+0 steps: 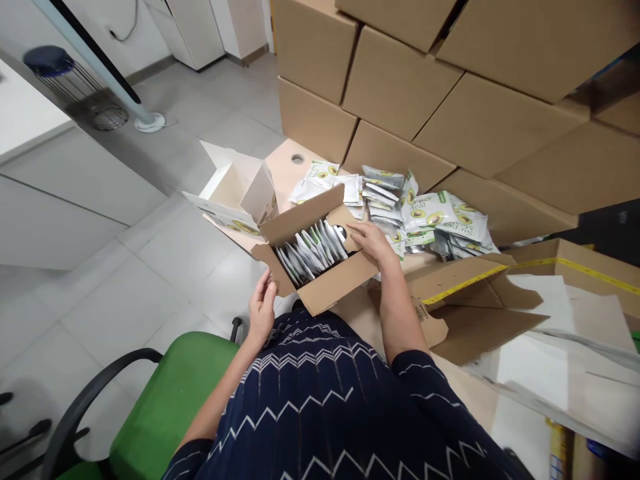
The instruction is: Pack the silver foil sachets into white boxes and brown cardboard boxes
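A brown cardboard box [337, 285] stands with its flaps raised at the table edge in front of me. A row of thin silver-white sachets [313, 250] fills it, packed on edge. My left hand [263, 303] holds the flap at the box's left end, fingers behind it. At the opposite end, my right hand [371, 240] grips the right flap, its fingers reaching over the inner side. Just beyond the box lie loose piles of sachets [427, 212] printed with avocados. An open white carton [235, 190] with avocado prints stands at the far left.
Large cardboard boxes [400, 80] are stacked like a wall behind the table [283, 163]. To the right lies an open brown box [480, 293] with yellow tape, beside white sheets [540, 367]. A green chair [165, 393] stands at my left. A stool [70, 80] is farther off.
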A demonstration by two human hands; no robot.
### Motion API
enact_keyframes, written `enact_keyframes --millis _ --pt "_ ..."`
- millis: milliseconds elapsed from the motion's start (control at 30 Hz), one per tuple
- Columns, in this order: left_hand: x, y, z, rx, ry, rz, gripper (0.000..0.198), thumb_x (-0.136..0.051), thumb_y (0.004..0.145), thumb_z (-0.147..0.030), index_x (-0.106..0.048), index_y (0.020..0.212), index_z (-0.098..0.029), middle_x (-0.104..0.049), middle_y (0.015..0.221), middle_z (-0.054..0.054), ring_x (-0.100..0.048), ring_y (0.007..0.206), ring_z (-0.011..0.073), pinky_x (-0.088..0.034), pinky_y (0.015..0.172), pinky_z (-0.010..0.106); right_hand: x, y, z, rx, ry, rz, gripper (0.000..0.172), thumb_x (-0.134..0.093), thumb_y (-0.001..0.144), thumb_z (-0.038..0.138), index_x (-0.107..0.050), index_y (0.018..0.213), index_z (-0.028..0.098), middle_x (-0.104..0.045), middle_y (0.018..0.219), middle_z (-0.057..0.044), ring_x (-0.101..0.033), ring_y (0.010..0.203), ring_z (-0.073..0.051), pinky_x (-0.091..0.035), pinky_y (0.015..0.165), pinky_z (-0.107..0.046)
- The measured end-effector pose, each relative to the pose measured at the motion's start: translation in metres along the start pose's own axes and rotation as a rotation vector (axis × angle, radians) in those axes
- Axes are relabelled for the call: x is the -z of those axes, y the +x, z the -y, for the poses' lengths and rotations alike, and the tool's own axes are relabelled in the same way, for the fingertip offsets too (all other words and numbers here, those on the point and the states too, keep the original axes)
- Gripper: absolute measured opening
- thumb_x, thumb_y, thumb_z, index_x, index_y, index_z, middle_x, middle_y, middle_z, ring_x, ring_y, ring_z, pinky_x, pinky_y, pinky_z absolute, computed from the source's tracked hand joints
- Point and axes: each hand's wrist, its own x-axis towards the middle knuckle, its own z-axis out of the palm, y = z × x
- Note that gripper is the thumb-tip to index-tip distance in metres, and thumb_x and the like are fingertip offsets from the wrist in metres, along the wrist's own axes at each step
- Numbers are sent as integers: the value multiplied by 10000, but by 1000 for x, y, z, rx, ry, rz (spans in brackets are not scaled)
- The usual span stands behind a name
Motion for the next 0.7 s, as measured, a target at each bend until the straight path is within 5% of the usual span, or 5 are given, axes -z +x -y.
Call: enact_keyframes --millis 167,433,567,700 --pt "-14 8 -14 -487 637 353 572 -462 968 -517 -486 1446 -203 -447 1504 153 -391 1415 309 -357 1158 539 0 -1 2 -17 23 8 446 -577 859 229 -684 1293 225 -653 1292 -97 -579 1204 -280 -418 1069 -433" --pt "4 30 -25 -684 1039 751 864 -539 850 -700 -388 1506 -159 -282 1616 185 -185 1520 344 -263 1208 563 14 -6 6 -80 33 70 434 -591 840 247 -704 1259 231 -661 1317 -59 -595 1207 -272 -433 1047 -403" --pt "6 24 -21 -706 1146 751 983 -676 762 -676 -361 1519 -134 -273 1610 215 -191 1510 390 -263 1194 605 32 -13 12 -131 -19 134 350 -572 863 290 -753 1158 237 -702 1248 -35 -627 1150 -261 -459 985 -359" --pt "-10 13 -6 -718 1105 626 755 -638 870 -429 -398 1491 -73 -361 1563 237 -245 1494 386 -309 1186 594 48 -20 20 -185 -44 200 422 -472 941 495 -786 948 213 -750 1092 -59 -655 1034 -269 -488 886 -351"
